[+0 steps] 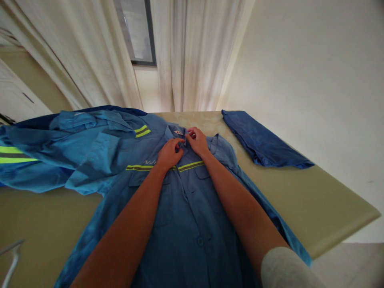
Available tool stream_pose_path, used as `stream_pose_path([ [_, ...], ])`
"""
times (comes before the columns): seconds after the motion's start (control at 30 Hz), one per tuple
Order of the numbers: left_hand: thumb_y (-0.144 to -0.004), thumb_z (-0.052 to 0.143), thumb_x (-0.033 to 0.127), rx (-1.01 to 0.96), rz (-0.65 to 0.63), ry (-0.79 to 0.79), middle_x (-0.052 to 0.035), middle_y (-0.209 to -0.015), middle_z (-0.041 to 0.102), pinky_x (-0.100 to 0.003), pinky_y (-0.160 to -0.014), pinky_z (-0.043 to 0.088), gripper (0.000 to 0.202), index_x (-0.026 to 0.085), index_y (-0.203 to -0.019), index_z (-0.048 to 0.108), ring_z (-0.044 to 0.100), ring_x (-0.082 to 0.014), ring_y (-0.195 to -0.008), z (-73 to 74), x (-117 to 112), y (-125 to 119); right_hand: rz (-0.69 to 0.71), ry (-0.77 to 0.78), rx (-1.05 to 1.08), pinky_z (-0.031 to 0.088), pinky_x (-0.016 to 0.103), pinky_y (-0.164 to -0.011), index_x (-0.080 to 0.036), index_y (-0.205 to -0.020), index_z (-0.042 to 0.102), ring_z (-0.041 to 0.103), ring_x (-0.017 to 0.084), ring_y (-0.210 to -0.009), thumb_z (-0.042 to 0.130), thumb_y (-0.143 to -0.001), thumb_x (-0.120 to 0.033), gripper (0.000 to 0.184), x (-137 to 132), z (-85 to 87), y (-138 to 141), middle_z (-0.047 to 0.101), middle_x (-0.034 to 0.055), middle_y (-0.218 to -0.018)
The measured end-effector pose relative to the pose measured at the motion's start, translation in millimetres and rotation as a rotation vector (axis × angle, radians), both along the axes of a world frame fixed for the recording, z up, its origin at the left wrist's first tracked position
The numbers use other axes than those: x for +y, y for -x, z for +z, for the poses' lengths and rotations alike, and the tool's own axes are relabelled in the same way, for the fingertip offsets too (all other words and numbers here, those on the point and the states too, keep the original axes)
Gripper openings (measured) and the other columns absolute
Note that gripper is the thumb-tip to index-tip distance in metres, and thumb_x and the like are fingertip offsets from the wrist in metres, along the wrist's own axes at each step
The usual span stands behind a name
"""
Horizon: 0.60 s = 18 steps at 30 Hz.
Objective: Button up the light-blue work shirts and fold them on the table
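A blue work jacket (180,208) with yellow reflective stripes lies front up, its collar toward the far edge of the table. Both hands are at the top of its front opening, just below the collar label. My left hand (171,153) pinches the fabric at the collar's left side, fingers curled. Close beside it, my right hand (197,141) has its thumb and fingers bent onto the collar's other edge. Any top button there is hidden by the fingers. Farther down the front, one button (200,241) shows beside the opening.
More blue work clothes (87,148) with reflective bands lie heaped at the left. A folded dark blue garment (261,140) rests at the right by the wall. The tan table (288,192) ends at the right. A white hanger-like piece (13,260) shows lower left. Curtains (198,52) hang behind.
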State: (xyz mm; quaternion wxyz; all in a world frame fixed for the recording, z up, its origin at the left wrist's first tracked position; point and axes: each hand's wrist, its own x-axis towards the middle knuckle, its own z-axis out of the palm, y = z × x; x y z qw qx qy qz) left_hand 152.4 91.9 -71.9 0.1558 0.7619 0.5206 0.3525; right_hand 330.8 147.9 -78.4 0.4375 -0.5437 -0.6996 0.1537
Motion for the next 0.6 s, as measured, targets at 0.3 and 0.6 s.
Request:
stream_pose_path([
  [0.3, -0.092, 0.055, 0.018, 0.02, 0.106, -0.034, -0.0098, -0.11, 0.064, -0.036, -0.094, 0.055, 0.036, 0.022, -0.121, 0.077, 0.065, -0.0229, -0.095, -1.1, -0.6, -3.2, -0.004, -0.01, -0.215, 0.052, 0.037, -0.101, -0.019, -0.107, 0.076, 0.067, 0.022, -0.101, 0.057, -0.094, -0.014, 0.024, 1.7, -1.4, -1.5, 0.071, 0.0093, -0.108],
  [0.6, -0.096, 0.06, 0.023, 0.051, 0.127, -0.037, -0.0106, -0.107, 0.072, -0.038, -0.097, 0.054, 0.03, 0.017, -0.123, 0.072, 0.069, -0.0255, -0.1, -9.2, 7.7, -1.3, -0.066, 0.036, -0.316, 0.049, 0.039, -0.107, -0.016, -0.123, 0.071, 0.064, 0.026, -0.114, 0.065, -0.097, -0.025, 0.028, -2.4, -1.3, 1.2, 0.069, 0.0138, -0.12],
])
